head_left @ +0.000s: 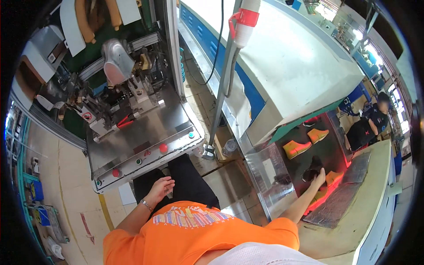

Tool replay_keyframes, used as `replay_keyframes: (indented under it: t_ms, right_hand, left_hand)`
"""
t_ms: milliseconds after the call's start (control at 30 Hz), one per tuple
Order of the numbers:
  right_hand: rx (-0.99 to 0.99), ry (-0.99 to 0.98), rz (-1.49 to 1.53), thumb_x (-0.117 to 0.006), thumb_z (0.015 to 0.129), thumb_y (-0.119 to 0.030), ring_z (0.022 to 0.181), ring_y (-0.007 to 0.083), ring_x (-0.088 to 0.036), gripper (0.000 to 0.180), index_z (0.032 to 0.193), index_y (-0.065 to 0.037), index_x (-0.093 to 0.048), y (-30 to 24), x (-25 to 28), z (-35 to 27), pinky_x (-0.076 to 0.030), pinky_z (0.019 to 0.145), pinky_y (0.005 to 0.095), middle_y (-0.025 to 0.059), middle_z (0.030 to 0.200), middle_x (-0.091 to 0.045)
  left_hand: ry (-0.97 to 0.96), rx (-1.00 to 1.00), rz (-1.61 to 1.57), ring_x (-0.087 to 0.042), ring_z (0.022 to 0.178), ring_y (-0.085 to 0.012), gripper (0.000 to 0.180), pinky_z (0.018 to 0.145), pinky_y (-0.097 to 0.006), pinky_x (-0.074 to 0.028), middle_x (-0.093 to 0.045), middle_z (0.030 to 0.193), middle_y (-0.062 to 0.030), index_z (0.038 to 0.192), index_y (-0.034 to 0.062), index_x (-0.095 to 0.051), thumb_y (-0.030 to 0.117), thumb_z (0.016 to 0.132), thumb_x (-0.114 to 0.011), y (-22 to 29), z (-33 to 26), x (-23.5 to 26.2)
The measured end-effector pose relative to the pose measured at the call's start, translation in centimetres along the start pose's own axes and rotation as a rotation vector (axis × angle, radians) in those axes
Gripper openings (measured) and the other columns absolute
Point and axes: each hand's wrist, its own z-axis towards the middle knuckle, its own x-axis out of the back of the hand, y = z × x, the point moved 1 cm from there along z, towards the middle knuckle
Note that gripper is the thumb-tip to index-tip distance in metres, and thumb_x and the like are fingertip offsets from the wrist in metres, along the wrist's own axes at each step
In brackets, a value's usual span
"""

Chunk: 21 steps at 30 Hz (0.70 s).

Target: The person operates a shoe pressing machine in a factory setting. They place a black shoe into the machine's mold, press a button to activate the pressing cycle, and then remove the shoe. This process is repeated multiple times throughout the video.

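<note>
Overhead, from the head camera, we see our right hand (319, 177) stretched out to the conveyor belt (329, 152) that runs out of the long white tunnel machine (291, 66). Its fingers curl loosely over a dark shoe (310, 170) at the near end of the belt; whether they have closed on it we cannot tell, since the hand covers the contact. Just beyond the hand lies an orange shoe (332, 177), lit red at the belt's edge, and further up the belt sit two more orange shoes (295, 149), well apart from the hand, seemingly spaced so each can be picked singly.

Our left hand (160, 186) rests on our dark-trousered thigh, fingers half open and holding nothing, a bracelet (146, 204) on the wrist. It lies just below the steel press machine (145, 132), near the red button (163, 148), with the metal shoe last (115, 62) upright above it. Another person (369, 126) stands at the far end of the belt.
</note>
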Motion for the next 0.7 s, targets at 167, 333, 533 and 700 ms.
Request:
replay_keyframes:
  t_ms: [167, 333, 533, 700]
  right_hand:
    - [0.499, -0.269, -0.184, -0.054, 0.082, -0.019, 0.093, 0.0194, -0.054, 0.035, 0.111, -0.001, -0.051, -12.6, -4.4, -16.1, -0.044, 0.080, 0.0308, 0.0131, 0.105, -0.054]
    - [0.154, -0.454, 0.400, -0.058, 0.076, -0.016, 0.093, 0.0205, -0.054, 0.039, 0.110, 0.001, -0.050, -14.5, -8.0, -27.2, -0.043, 0.082, 0.0304, 0.0124, 0.103, -0.055]
    - [-0.551, -0.722, 0.605, -0.063, 0.053, -0.007, 0.089, 0.0245, -0.055, 0.046, 0.098, -0.004, -0.050, -11.9, -17.8, -37.3, -0.042, 0.087, 0.0366, 0.0100, 0.096, -0.056]
    - [-0.776, -1.276, 0.591, -0.062, 0.055, 0.002, 0.102, 0.0251, -0.053, 0.071, 0.121, 0.000, -0.038, -10.8, -24.5, -43.7, -0.039, 0.092, 0.0352, 0.0142, 0.111, -0.052]
  left_hand:
    - [-0.322, -0.019, -0.039, -0.051, 0.101, -0.0167, 0.028, 0.086, -0.033, -0.040, -0.054, 0.109, -0.0069, 0.113, 0.0111, -0.046, 0.016, 0.085, -0.047, 1.7, 0.4, -5.5]
    - [-0.680, -0.176, 0.188, -0.046, 0.108, -0.0155, 0.030, 0.090, -0.033, -0.036, -0.050, 0.115, -0.0057, 0.116, 0.0100, -0.045, 0.023, 0.089, -0.044, 5.4, -0.6, -15.0]
    - [-1.079, -0.009, -0.194, -0.043, 0.111, -0.0154, 0.040, 0.091, -0.038, -0.034, -0.049, 0.117, -0.0036, 0.117, 0.0132, -0.046, 0.040, 0.087, -0.039, 7.0, -1.8, -19.3]
    - [-0.875, -0.259, -0.372, -0.046, 0.105, -0.0185, 0.042, 0.093, -0.036, -0.034, -0.051, 0.115, -0.0034, 0.116, 0.0110, -0.047, 0.039, 0.085, -0.042, 9.7, -3.0, -13.9]
